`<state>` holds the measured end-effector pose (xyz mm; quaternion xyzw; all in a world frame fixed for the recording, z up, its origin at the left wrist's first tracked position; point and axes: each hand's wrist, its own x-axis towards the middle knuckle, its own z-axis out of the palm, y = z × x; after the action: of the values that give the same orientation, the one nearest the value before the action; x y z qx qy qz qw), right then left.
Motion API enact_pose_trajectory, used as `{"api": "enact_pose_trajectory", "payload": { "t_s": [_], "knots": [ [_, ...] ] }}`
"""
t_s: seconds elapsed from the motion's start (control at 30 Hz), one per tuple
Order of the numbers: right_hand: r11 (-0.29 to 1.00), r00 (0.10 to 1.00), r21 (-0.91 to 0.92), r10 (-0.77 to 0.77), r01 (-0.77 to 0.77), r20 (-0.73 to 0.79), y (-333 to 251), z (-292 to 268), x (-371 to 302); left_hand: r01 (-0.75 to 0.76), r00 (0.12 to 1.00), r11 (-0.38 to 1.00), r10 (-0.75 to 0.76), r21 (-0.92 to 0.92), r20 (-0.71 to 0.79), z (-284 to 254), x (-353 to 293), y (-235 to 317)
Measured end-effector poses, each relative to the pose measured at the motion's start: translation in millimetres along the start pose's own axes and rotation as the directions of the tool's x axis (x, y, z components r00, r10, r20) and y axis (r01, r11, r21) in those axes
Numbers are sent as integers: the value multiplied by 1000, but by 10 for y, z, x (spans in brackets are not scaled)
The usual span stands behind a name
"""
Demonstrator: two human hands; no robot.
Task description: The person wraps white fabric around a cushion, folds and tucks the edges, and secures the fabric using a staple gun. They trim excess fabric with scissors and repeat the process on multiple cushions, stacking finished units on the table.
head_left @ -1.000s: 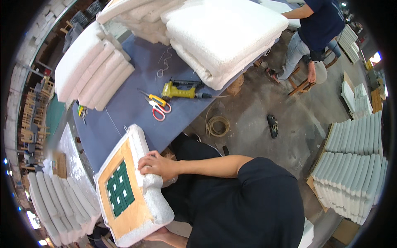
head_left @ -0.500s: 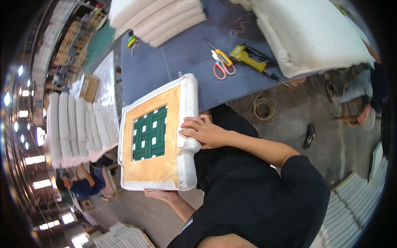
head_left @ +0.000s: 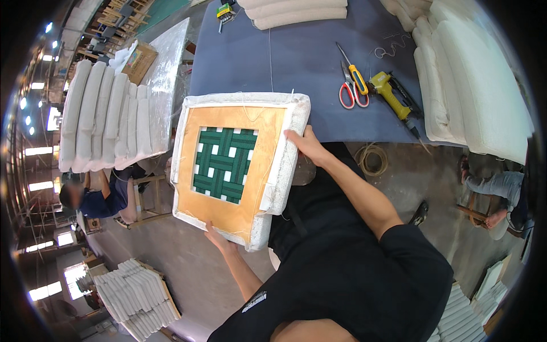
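Observation:
Between my hands is a padded chair seat (head_left: 273,122), tilted so its underside faces me. That underside has a plywood frame (head_left: 219,214) around a woven panel of green webbing (head_left: 225,162), with white fabric wrapped over the edges. My right hand (head_left: 307,145) grips the right edge near the upper corner, its fingers partly hidden behind. Along the lower edge my left hand (head_left: 221,240) holds the seat, its thumb side in front and the other fingers hidden. Loose threads hang at the fabric edges.
On the blue-grey table (head_left: 319,74) lie scissors (head_left: 353,94), a yellow-handled screwdriver (head_left: 358,78) and a yellow-green staple gun (head_left: 393,97). White cushions (head_left: 473,80) are piled right; more padded seats (head_left: 102,119) stand left. A coiled hose (head_left: 371,159) is on the floor. Two people sit nearby.
The seat has turned slightly clockwise, showing its underside more squarely. My right hand has shifted toward its upper corner, and my left hand's thumb side now shows over the lower edge. The view has moved.

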<state>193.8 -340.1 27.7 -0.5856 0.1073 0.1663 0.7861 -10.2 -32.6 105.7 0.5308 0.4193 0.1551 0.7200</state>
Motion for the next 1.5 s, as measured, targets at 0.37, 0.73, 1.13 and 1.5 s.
{"api": "enact_pose_trajectory", "payload": {
  "t_s": [0.37,0.73,1.13,1.5],
  "knots": [
    [743,785,-294,-617,602,47,-1507,298,185,-91,980,932,147,-351,136,411,251,-655],
    [989,976,-59,-145,137,-163,-235,-258,734,73,928,984,-7,-164,372,852,1146,-253],
    [993,991,-78,-96,88,-98,-319,-410,778,186,928,958,-98,-220,359,1018,1061,-412],
    [918,951,-253,-309,304,22,-1094,59,952,67,942,980,-1,-187,335,1246,1087,-264]
  ]
}}
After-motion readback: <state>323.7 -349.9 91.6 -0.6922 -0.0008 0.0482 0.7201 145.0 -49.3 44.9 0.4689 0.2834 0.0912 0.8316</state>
